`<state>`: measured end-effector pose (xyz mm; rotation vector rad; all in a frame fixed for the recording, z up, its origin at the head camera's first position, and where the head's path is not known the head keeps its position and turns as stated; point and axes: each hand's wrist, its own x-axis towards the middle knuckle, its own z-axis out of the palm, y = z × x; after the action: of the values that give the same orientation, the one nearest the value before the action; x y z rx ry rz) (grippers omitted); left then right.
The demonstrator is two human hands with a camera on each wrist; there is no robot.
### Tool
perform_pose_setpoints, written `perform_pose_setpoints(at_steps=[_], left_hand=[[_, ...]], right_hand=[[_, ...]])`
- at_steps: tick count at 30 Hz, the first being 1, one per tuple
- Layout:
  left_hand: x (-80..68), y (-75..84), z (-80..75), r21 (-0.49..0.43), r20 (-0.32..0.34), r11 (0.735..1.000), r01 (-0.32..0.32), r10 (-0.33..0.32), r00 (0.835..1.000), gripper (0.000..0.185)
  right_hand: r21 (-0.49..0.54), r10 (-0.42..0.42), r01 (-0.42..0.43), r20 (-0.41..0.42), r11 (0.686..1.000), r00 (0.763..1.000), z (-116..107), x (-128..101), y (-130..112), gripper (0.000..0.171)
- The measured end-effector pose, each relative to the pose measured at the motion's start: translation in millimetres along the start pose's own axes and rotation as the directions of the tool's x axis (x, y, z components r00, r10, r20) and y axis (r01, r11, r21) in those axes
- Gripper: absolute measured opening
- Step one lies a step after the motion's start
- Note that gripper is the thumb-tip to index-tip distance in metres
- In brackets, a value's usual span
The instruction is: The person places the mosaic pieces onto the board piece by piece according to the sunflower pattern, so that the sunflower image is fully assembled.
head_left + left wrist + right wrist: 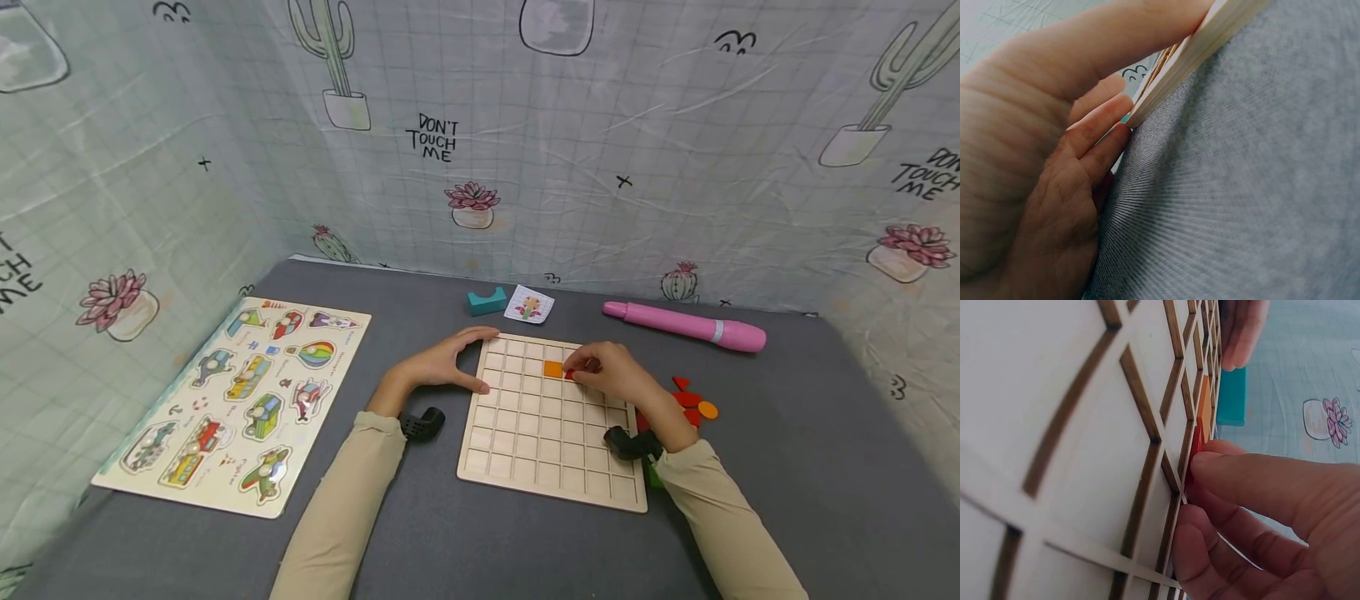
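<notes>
The left hand (442, 362) has its thumb and fingers spread, touching the far left edge of the wooden grid board (527, 422). The right hand (618, 373) pinches a small red piece (1195, 447) between thumb and fingertip at the board's far part, just right of an orange square tile (552, 369). Right of the board lies an orange disc (708, 410); beyond its far edge, a teal block (487, 302).

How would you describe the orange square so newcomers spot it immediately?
On the grey table, find the pale wooden grid board. Toward its far edge, the orange square covers one cell. Its colour sets it apart from the red piece beside it and the bare wood.
</notes>
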<state>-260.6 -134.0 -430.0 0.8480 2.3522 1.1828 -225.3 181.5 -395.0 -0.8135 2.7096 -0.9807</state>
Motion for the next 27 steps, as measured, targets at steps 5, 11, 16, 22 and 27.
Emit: perform_pose_setpoints(at_steps=[5,11,16,22,27], left_hand=[[1.4,-0.7,0.7,0.009,0.002,1.000,-0.003,0.003,1.000,0.093],[1.0,0.4,1.2,0.008,-0.001,1.000,0.003,-0.003,1.000,0.093],[-0.2,1.4,0.8,-0.006,-0.002,1.000,-0.004,0.004,1.000,0.091],[-0.1,2.4,0.4,0.000,-0.002,1.000,-0.005,0.005,1.000,0.092],[-1.4,1.8,0.5,0.008,0.002,1.000,-0.002,0.002,1.000,0.092]], right_hand=[[0.016,0.005,-0.005,0.008,1.000,1.000,-1.1,-2.0,2.2,0.014],[0.028,0.040,-0.040,-0.004,0.999,0.999,-10.1,-10.6,2.6,0.016],[0.039,0.044,-0.043,-0.035,0.998,0.998,-20.4,-23.9,4.2,0.016],[0.039,0.092,-0.091,-0.020,0.995,0.996,-32.9,-42.8,14.2,0.016],[0.028,0.104,-0.104,0.018,0.994,0.994,-42.4,-54.1,24.1,0.017]])
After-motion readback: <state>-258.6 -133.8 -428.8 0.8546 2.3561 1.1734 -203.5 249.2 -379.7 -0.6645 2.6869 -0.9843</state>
